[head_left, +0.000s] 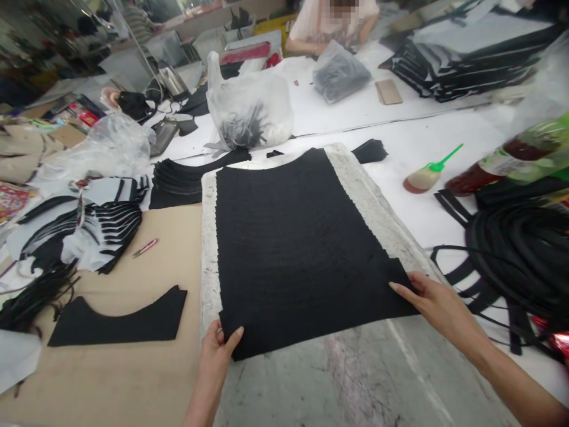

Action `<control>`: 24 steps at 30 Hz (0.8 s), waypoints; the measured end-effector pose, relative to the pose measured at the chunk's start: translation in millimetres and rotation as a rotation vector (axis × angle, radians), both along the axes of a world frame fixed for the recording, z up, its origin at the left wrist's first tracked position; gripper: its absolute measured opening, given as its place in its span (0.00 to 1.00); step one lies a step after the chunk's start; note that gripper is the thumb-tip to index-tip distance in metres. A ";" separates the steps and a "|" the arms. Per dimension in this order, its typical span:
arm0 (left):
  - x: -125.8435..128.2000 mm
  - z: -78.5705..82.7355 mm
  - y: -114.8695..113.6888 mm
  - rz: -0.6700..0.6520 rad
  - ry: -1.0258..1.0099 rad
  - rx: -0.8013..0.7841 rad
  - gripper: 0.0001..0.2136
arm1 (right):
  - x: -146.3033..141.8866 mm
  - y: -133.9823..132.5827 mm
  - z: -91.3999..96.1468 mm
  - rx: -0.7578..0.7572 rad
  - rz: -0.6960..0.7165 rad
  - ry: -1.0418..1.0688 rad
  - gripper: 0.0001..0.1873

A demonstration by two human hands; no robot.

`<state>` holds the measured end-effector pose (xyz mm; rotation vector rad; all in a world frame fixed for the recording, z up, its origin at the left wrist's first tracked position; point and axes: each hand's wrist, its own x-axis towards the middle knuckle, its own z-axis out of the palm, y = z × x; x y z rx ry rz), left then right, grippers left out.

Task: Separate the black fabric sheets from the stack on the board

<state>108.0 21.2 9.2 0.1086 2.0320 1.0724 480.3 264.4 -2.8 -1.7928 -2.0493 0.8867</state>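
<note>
Through the left hand point(215, 359) and right hand point(433, 299) I pinch the black panel point(293, 243), seemingly aligning it on the grey board point(302, 391) beneath them, which next wants even tension.

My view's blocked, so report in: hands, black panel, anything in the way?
Left hand gripping near left corner; right hand, near right corner. Black panel spread over grey board. Nothing seen on it but the hands.

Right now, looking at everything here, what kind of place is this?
Probably a workshop where soft material gets cut and put together. The clues are the big black sheet, the curved black piece lying to its left, and what look like little thread snips nearby.
</note>
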 end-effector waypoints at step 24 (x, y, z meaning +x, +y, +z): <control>-2.4 -41.2 -25.4 -0.037 0.164 -0.150 0.24 | -2.2 -9.5 -13.2 -0.002 -0.095 0.025 0.23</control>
